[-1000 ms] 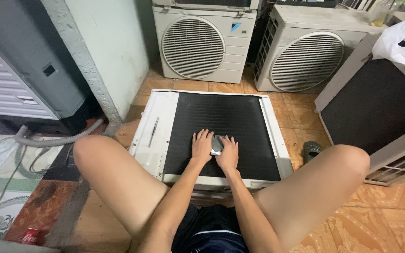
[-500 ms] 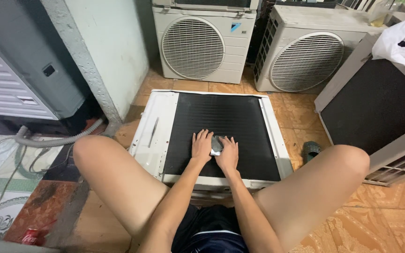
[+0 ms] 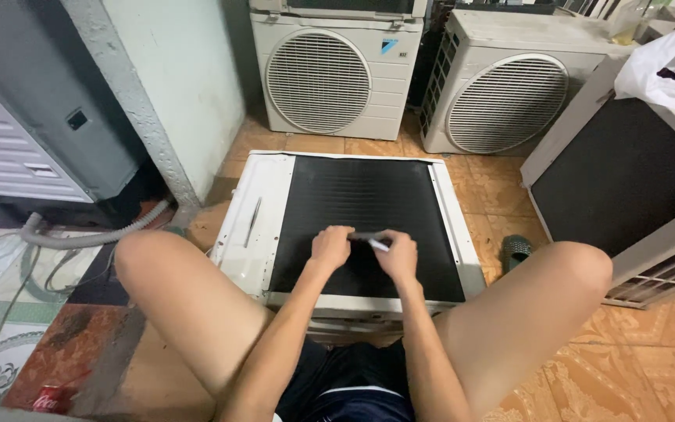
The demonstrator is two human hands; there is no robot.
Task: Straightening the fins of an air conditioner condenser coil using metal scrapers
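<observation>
A white air-conditioner unit [image 3: 253,234] lies on its back on the floor between my knees, its black finned coil [image 3: 357,195] facing up. Both hands rest on the near part of the coil. My left hand [image 3: 331,247] and my right hand [image 3: 398,255] are curled around the two ends of a small dark tool [image 3: 362,235] with a pale tip, held just above the fins. A thin metal strip [image 3: 253,222] lies on the white left side panel.
Two upright outdoor units [image 3: 330,74] [image 3: 501,90] stand at the back. A large dark-faced unit [image 3: 626,180] with white cloth on it fills the right. A green slipper [image 3: 517,252], a grey corrugated hose [image 3: 80,238] and a red can [image 3: 44,400] lie on the floor.
My hands lay flat with spread fingers on the coil; now both are curled into fists around the small tool and sit slightly farther apart.
</observation>
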